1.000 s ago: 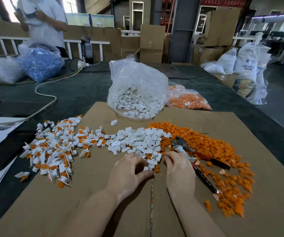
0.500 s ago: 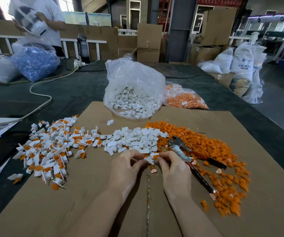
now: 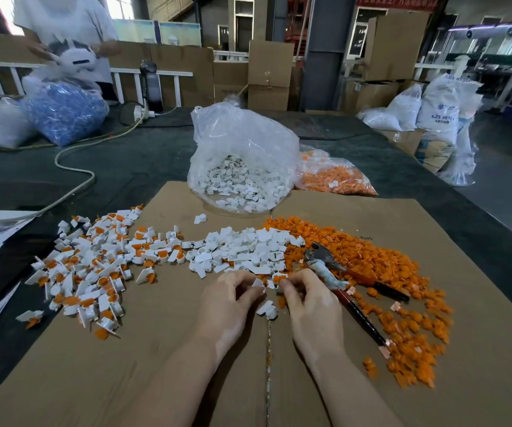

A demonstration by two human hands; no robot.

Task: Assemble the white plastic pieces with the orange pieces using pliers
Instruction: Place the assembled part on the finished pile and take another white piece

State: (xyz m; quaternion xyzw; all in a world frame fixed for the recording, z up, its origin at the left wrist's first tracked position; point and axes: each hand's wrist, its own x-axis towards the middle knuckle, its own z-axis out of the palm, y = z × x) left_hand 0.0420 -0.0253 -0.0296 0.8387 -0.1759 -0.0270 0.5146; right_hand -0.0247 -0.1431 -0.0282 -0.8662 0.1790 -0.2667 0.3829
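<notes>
Fingers (image 3: 256,289) around angular white piece (image 3: 258,282)

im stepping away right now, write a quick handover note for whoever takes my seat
Left hand pinches a white piece; right hand pinches a white piece with orange in it.
Pliers lie unused on the cardboard sheet, just right of the right hand, on the loose orange pieces.
Loose white pieces sit in the middle; one more lies between the hands.
Done: the assembled pile at left.
Left: both loose piles, plus the bag of white pieces and the bag of orange pieces.
</notes>
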